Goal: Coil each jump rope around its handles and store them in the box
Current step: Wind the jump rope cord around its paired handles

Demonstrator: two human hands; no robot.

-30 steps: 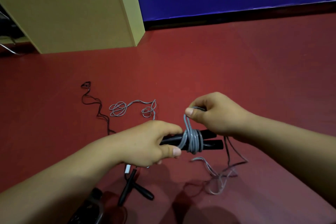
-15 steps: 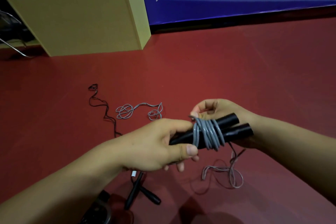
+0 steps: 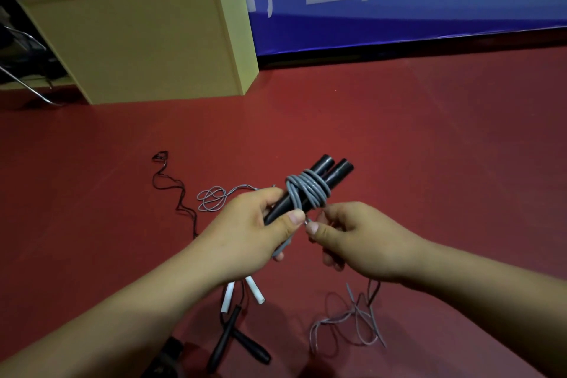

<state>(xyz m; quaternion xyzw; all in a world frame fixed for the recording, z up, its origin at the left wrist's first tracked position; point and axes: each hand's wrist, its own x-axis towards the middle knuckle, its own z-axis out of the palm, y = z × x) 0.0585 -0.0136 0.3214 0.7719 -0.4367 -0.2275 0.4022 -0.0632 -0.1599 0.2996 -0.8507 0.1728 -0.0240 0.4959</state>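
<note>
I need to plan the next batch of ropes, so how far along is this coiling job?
Early. In hand: the left hand grips two black handles carrying several turns of grey rope; the right hand pinches the rope beside them. Left: loose grey rope trails on the floor, another rope's black and white handles lie uncoiled, and nothing is visibly stored in the box yet.

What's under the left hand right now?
The left hand grips two black handles wrapped in grey rope. Their lower ends are covered. On the floor below: white handles and black handles.
</note>
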